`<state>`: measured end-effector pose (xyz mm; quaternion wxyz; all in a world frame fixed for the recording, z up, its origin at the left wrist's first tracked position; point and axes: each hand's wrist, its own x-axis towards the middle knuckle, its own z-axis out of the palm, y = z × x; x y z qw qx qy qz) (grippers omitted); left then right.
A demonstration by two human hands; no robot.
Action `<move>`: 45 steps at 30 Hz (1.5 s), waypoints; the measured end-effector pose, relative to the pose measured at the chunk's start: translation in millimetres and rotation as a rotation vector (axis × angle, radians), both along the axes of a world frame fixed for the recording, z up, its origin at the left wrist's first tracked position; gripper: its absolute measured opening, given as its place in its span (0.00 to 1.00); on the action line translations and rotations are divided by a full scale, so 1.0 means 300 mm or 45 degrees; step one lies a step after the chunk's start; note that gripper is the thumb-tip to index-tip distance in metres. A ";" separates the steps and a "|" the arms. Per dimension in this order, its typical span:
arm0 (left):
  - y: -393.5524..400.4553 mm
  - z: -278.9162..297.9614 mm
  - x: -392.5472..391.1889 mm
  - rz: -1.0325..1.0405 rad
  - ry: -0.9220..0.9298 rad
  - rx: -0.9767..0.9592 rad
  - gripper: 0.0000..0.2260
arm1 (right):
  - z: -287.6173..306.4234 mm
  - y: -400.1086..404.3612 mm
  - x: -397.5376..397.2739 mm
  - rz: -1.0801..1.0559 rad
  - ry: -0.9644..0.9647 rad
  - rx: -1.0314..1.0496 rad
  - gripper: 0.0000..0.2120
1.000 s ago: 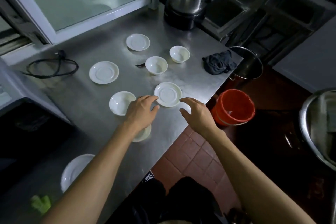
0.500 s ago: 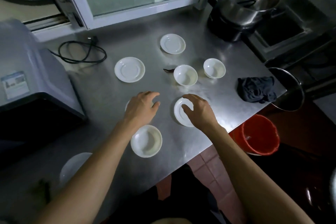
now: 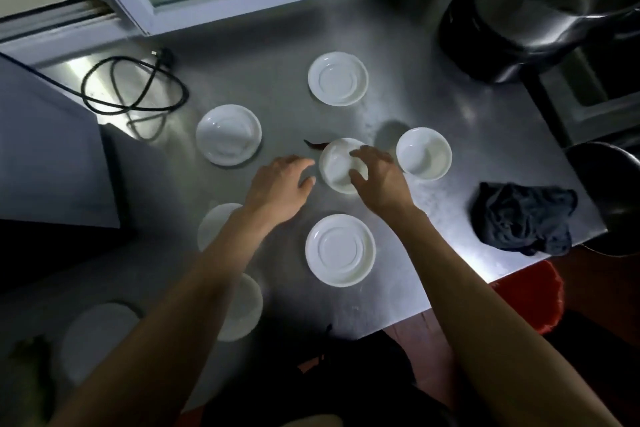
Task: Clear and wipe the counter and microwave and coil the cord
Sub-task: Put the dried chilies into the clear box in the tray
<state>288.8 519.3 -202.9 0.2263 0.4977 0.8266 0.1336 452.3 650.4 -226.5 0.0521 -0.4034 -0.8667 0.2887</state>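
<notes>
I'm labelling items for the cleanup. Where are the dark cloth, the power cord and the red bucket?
dark cloth (image 3: pixel 523 218): head view, middle of the crumpled fabric.
power cord (image 3: pixel 138 107): head view, near strand of the loop.
red bucket (image 3: pixel 526 298): head view, visible rim below the counter edge.

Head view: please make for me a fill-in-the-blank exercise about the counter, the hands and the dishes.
1. The right hand reaches over a white ____ between the two hands.
2. The dark cloth lies crumpled near the counter's ____ edge.
3. The black cord lies in a loose loop beside the grey ____.
4. The left hand holds ____.

Missing words: bowl; right; microwave; nothing
</notes>
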 end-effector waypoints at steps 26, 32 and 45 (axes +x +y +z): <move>0.092 -0.111 -0.080 0.233 -0.110 -0.114 0.22 | -0.117 0.193 -0.200 0.103 0.086 -0.168 0.13; 0.102 -0.150 -0.127 0.259 -0.067 -0.118 0.16 | -0.139 0.246 -0.341 0.183 -0.069 -0.290 0.12; 0.130 -0.156 -0.170 0.326 -0.084 -0.191 0.16 | -0.161 0.279 -0.445 0.486 -0.368 -0.156 0.09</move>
